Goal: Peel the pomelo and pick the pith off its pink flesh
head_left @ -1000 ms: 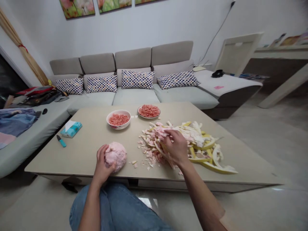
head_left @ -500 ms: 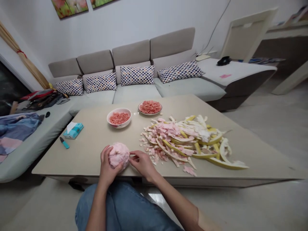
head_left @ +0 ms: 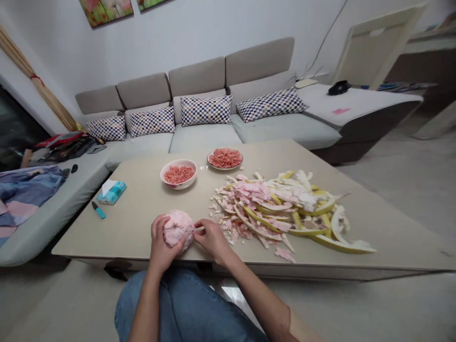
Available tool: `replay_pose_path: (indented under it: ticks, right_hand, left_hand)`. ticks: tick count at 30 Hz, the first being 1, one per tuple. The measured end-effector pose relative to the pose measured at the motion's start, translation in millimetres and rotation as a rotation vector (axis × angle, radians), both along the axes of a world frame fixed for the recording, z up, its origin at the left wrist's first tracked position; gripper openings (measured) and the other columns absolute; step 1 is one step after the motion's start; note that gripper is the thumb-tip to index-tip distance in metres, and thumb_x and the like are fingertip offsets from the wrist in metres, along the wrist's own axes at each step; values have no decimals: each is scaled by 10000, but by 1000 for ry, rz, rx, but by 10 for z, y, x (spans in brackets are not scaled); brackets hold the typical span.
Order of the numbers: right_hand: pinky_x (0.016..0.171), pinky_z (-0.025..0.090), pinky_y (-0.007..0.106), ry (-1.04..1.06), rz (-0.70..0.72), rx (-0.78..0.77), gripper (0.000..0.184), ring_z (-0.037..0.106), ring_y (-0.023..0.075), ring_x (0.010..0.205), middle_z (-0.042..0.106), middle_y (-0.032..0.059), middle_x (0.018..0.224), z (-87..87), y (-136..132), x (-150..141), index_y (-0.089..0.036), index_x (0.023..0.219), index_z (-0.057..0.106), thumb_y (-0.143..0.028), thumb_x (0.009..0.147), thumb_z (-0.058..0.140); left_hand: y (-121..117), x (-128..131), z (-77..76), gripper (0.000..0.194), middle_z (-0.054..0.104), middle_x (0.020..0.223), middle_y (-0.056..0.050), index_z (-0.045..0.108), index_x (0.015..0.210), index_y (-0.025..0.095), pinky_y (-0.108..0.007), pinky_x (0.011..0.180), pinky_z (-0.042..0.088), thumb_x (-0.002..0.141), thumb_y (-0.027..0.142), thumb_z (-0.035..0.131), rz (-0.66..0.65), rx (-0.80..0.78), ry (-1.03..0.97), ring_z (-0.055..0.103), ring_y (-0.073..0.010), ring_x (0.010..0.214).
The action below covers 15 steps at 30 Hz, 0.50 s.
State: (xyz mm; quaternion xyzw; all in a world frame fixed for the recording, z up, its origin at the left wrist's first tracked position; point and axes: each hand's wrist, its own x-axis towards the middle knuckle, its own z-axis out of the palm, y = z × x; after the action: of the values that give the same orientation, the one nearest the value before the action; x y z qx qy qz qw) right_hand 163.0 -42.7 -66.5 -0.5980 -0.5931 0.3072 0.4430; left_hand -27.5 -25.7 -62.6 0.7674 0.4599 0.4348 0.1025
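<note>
A peeled pomelo (head_left: pixel 178 229), round and covered in pale pink pith, rests near the front edge of the table. My left hand (head_left: pixel 162 244) curls around its left side, with the thumb across the near face. At the fruit's right side my right hand (head_left: pixel 212 240) pinches the pith between thumb and fingertips; a small pale bit shows there. Farther back are a white bowl (head_left: pixel 178 185) of pink pomelo pulp (head_left: pixel 179 174) and a dark-rimmed plate (head_left: pixel 225 168) heaped with the same pulp.
To the right spreads a pile of yellow and white pomelo peel (head_left: pixel 285 209) with pink membrane scraps. A tissue pack (head_left: pixel 116 193) and a turquoise-handled knife (head_left: pixel 99 210) lie on the left of the beige table (head_left: pixel 142 199). A grey sofa (head_left: pixel 203 135) stands behind.
The view has shifted slightly, so everything sits a little farther right. Both hands keep the same hold on the pomelo, with the right fingertips still at its right side.
</note>
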Motion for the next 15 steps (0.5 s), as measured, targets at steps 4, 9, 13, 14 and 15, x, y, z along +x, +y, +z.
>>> replay_pose_path:
  ticks: [4, 9, 13, 14, 15]
  right_hand:
    - [618, 470, 217, 1, 6, -95, 91, 681, 162, 678, 744, 64, 769, 25, 49, -9, -143, 810, 715, -138, 756, 642]
    - [576, 439, 201, 35, -80, -90, 87, 666, 153, 628, 739, 62, 711, 10, 110, -89, -132, 726, 698, -85, 713, 627]
    - [553, 424, 197, 66, -109, -88, 61, 656, 153, 612, 727, 52, 667, -16, 107, -83, -134, 687, 689, -99, 707, 644]
    - [549, 426, 197, 82, -103, -94, 56, 658, 155, 609, 726, 51, 659, -17, 100, -73, -134, 684, 689, -107, 711, 648]
    - [547, 431, 198, 96, -93, -95, 58, 661, 157, 609, 725, 50, 653, -16, 90, -62, -135, 687, 691, -117, 720, 646]
  left_hand:
    - [-6, -1, 18, 657, 407, 1372, -123, 425, 1292, 250, -483, 1086, 403, 703, 239, 716, -8, -18, -5, 446, -273, 1295]
    - [8, 5, 11, 643, 405, 1356, -117, 422, 1292, 255, -494, 1097, 385, 715, 240, 706, -4, -22, -26, 443, -269, 1284]
    - [42, -9, -57, 653, 402, 1357, -119, 420, 1295, 253, -508, 1101, 375, 709, 244, 707, 4, 7, -27, 440, -279, 1285]
    - [49, -16, -74, 656, 403, 1356, -118, 421, 1296, 252, -510, 1105, 370, 706, 242, 707, 3, 8, -33, 438, -281, 1287]
    - [54, -24, -88, 657, 404, 1356, -116, 422, 1295, 251, -512, 1109, 364, 703, 240, 707, 1, 5, -42, 436, -282, 1290]
